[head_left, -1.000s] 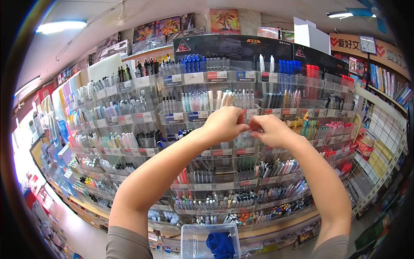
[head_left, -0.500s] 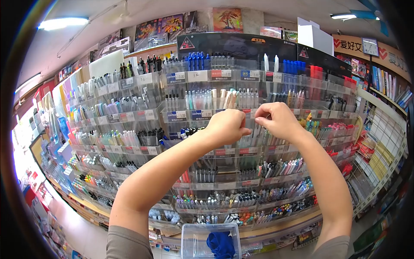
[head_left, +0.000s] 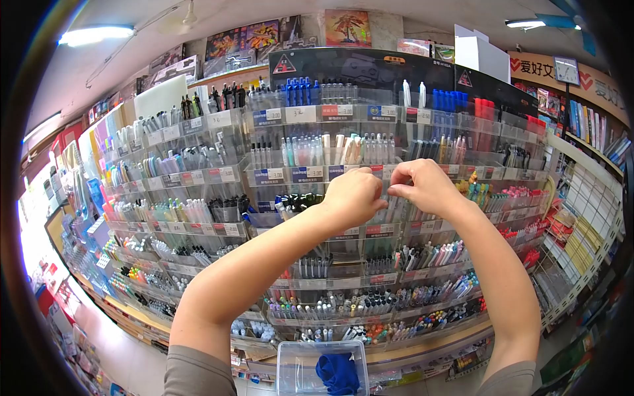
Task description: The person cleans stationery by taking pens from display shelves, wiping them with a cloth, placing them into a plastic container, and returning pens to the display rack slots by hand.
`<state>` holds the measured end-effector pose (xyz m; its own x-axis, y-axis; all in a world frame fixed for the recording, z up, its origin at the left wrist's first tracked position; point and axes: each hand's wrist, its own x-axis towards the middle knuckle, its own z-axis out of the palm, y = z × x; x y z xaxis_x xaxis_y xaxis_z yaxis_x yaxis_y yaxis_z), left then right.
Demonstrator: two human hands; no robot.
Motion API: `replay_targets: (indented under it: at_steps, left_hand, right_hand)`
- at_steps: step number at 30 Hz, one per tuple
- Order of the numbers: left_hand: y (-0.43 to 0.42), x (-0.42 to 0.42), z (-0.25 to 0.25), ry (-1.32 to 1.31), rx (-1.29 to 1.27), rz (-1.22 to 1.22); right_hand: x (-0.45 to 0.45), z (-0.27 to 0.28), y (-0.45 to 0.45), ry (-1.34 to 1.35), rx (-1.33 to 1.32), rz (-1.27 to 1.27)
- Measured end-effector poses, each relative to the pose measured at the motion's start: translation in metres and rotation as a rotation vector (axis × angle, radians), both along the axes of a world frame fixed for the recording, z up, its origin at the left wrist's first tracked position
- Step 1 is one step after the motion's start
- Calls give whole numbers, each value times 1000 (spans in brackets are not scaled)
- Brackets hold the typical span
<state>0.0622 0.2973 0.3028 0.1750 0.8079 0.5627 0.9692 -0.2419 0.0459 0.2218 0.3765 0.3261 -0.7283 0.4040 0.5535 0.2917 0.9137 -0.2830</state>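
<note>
My left hand (head_left: 354, 197) is closed in front of the middle of a clear pen rack (head_left: 343, 284), its fingers curled; what they hold, if anything, does not show. Close to its right, my right hand (head_left: 424, 187) has thumb and index finger pinched together, and anything between them is too small to make out. A narrow gap separates the two hands. Just above them runs a tier of pens (head_left: 356, 150) with price labels (head_left: 308, 173) along its front. Dark-capped pens (head_left: 298, 200) stand left of my left hand.
At the bottom centre, a clear plastic box (head_left: 286, 369) holds a blue cloth (head_left: 337, 374). A white wire rack (head_left: 581, 211) with packets stands at the right. Bookshelves (head_left: 598, 129) are behind it. Boxed items line the top of the rack.
Both hands have shifted slightly right since the first frame. The gap between them widened a little, then narrowed again. My left hand's fingers are turned more toward my right hand.
</note>
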Motion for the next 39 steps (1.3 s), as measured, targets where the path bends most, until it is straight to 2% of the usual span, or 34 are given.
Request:
replay_targets:
  at_steps: [8,11,15,25,31,39]
  left_hand:
    - [2,0,7,-148,53,-85]
    - [1,0,18,-275,-74,-119]
    - [3,-5,17,-393,-111,-189]
    - [0,-3,19,-440,-160,-244]
    - [3,-3,11,-417,-186,-255]
    - [0,-1,15,-418,-160,-263]
  right_hand:
    - [2,-7,3,63,0,-7]
    - [3,-8,4,61,-25,30]
    - [2,-7,5,40,-47,44]
    - [2,-15,6,112,-68,-16]
    - [2,-18,6,-62,12,4]
    - [1,-19,9,-100,21,6]
